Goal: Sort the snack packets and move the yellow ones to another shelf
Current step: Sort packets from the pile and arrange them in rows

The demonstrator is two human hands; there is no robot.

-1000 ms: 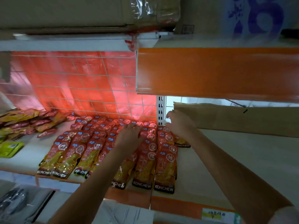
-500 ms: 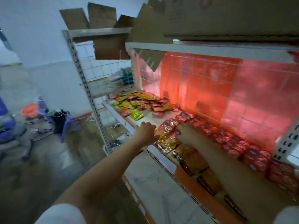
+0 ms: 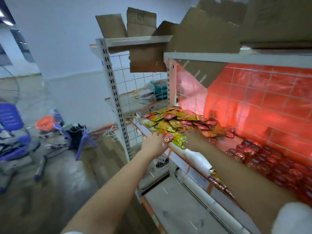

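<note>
Both hands (image 3: 152, 142) now further left, yellow packet (image 3: 177, 139) at shelf edge (image 3: 190, 153).

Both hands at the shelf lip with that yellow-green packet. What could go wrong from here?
1. The yellow-green packet juts over the shelf edge between the left hand and right hand; a loose grip could drop it to the floor.
2. The mixed pile sits loosely heaped just behind; pulling one packet may drag others off.
3. Red packets lie under the right forearm and could be swept.
</note>
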